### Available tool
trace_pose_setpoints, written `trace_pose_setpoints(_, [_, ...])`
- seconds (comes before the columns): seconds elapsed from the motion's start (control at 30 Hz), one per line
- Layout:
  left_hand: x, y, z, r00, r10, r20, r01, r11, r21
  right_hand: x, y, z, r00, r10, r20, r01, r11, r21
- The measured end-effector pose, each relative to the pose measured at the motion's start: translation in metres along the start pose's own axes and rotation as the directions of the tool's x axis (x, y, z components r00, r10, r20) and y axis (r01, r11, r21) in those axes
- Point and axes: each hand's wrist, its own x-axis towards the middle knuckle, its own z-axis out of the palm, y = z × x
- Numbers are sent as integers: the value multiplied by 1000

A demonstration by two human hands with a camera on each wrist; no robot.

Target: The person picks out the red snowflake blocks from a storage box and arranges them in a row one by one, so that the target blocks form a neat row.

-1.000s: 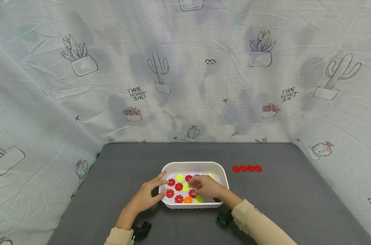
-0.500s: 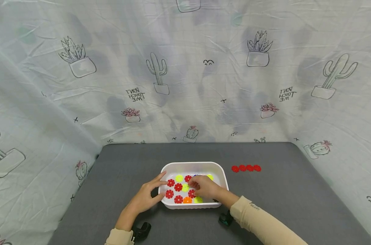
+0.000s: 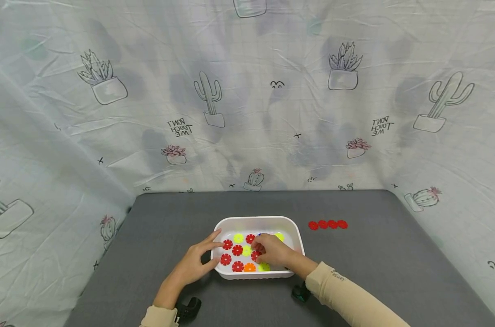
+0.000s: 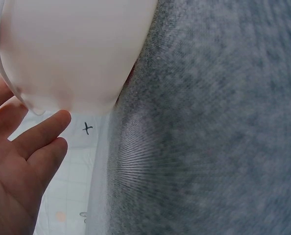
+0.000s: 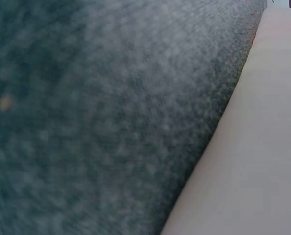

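Lower centre of frame: left hand (image 3: 193, 262) loosely spread, touching white tray (image 3: 253, 223); right hand (image 3: 274, 250) over coloured discs (image 3: 237, 250) inside, whether gripping, can't tell.

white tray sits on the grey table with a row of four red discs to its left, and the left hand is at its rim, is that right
Not quite: the row of four red discs lies to the right of the white tray, as the head view shows. The grey table and the left hand at the rim are right.
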Motion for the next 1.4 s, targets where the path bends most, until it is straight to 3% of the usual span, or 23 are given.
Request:
trace_pose_setpoints(0.43, [1,-1,0,1000,-11,12,11,1000,5,0,-2,-1,1000,30,6,-30,996,-78])
trace_pose_setpoints(0.7, [2,0,1,1000,-18,10,18,1000,3,0,1,-2,999,-21,-40,18,997,-81])
trace_pose_setpoints(1.07, [2,1,3,999,-35,17,35,999,-11,-6,2,-6,992,-35,-124,45,996,78])
trace_pose_setpoints(1.4, [0,0,1,1000,-3,-5,3,1000,18,-15,-1,-22,977,-33,-210,84,968,238])
